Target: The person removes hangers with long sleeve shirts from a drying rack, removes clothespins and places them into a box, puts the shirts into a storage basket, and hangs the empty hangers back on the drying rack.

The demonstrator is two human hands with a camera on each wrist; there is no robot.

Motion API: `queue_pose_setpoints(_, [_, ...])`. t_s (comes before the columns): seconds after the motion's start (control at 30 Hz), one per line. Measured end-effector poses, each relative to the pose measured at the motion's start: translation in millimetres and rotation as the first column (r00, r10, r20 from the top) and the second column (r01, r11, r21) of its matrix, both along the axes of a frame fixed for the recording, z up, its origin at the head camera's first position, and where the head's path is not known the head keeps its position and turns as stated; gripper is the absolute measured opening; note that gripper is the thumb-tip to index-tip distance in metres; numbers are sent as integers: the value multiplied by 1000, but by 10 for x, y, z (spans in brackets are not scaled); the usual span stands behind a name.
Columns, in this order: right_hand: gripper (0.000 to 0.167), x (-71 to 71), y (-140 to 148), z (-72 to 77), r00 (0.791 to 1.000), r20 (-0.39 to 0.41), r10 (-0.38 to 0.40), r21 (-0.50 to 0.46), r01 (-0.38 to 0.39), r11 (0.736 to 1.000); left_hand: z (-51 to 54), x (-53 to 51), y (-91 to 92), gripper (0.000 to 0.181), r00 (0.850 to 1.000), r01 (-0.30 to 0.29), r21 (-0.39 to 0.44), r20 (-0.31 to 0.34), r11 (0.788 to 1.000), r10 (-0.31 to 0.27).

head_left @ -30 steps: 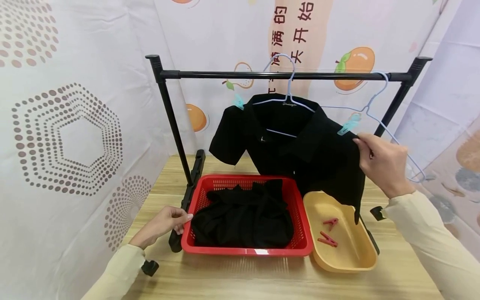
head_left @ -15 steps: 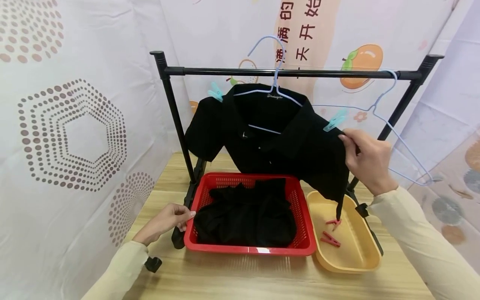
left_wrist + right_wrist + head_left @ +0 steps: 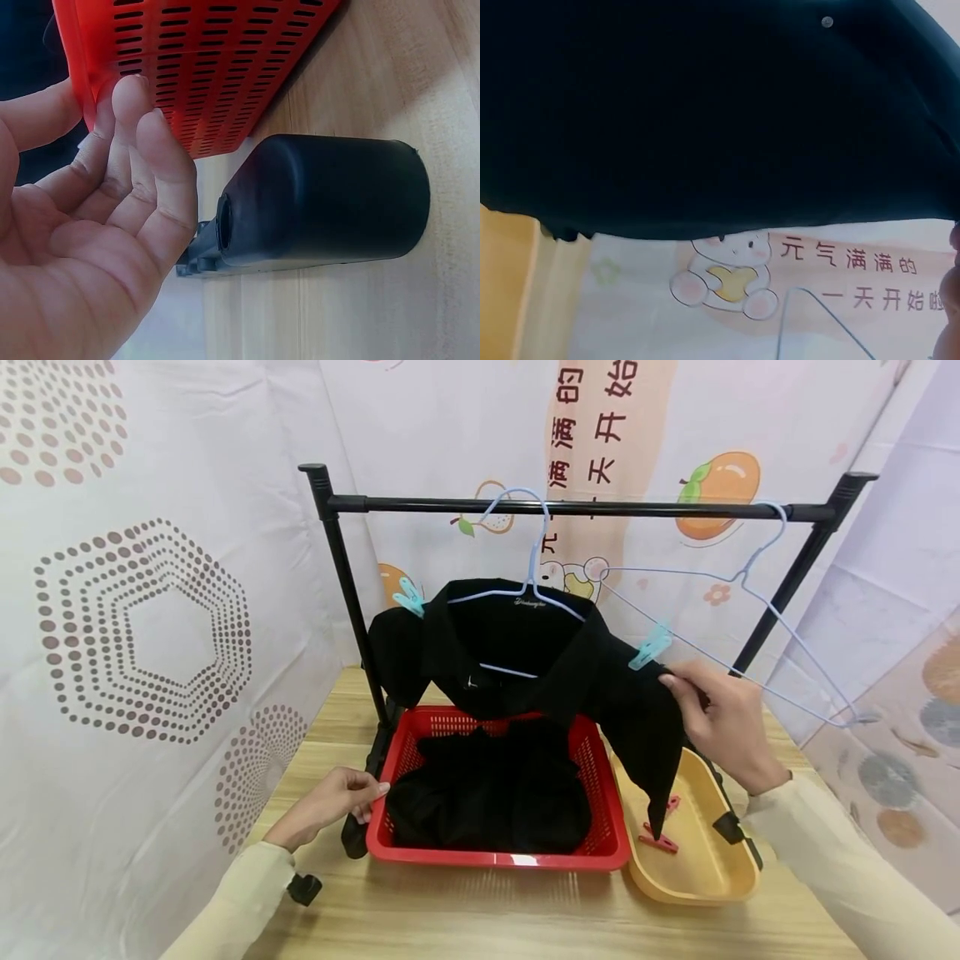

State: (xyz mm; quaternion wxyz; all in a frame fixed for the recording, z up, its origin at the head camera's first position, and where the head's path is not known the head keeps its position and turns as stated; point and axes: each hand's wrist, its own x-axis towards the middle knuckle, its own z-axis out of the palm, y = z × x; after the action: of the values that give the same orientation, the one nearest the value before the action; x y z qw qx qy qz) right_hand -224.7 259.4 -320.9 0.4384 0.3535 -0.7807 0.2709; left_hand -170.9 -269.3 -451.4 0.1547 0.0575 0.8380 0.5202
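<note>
A black short-sleeved polo shirt is on a light blue hanger, its collar spread open. Turquoise clothespins sit at both shoulders, the left one and the right one. My right hand pinches the shirt by the shoulder, just outside the right clothespin. The hanger's hook overlaps the rack's black rod and looks to be in front of it. With thumb and fingers, my left hand grips the left rim of a red basket, also seen in the left wrist view. Folded black cloth lies inside.
A second blue hanger hangs bare at the rod's right end. Right of the basket stands a yellow tray with red clothespins, partly behind the shirt's sleeve. The rack's black foot is close to my left hand.
The hanger hook rose above the rod, then came down in front of it. The shirt has moved left and lower with my right hand. My left hand keeps its hold on the basket rim.
</note>
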Motion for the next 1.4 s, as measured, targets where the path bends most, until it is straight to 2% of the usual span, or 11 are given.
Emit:
queue_pose_setpoints(0.1, [5,60,13,-58,996,82,19,-9,-19,1000,-18,1,1,35,1000,-2,-1,5,1000,2])
queue_pose_setpoints(0.27, [15,144,5,-118,975,210,69,-3,-70,998,-22,-2,0,35,1000,-7,11,20,1000,7])
queue_pose_setpoints(0.5, [25,228,-14,-196,946,311,88,41,-106,994,-2,-19,-4,35,1000,6,21,22,1000,-6])
queue_pose_setpoints(0.63, [29,270,-14,-311,917,383,111,44,-138,989,0,-22,-10,33,1000,15,27,14,1000,-15])
queue_pose_setpoints(0.87, [34,299,-5,-519,890,427,161,52,-202,978,1,-27,-26,31,1000,23,38,9,999,-24])
queue_pose_setpoints(1.07, [35,341,13,-664,859,472,200,46,-251,967,-10,-24,-27,25,1000,-3,68,30,998,1])
queue_pose_setpoints(1.23, [35,365,-4,-747,854,466,231,63,-292,954,-21,-19,-27,14,1000,-18,61,15,998,17])
queue_pose_setpoints(1.4, [33,375,0,-832,850,477,223,68,-289,955,-24,-14,-22,10,999,-27,66,19,997,26])
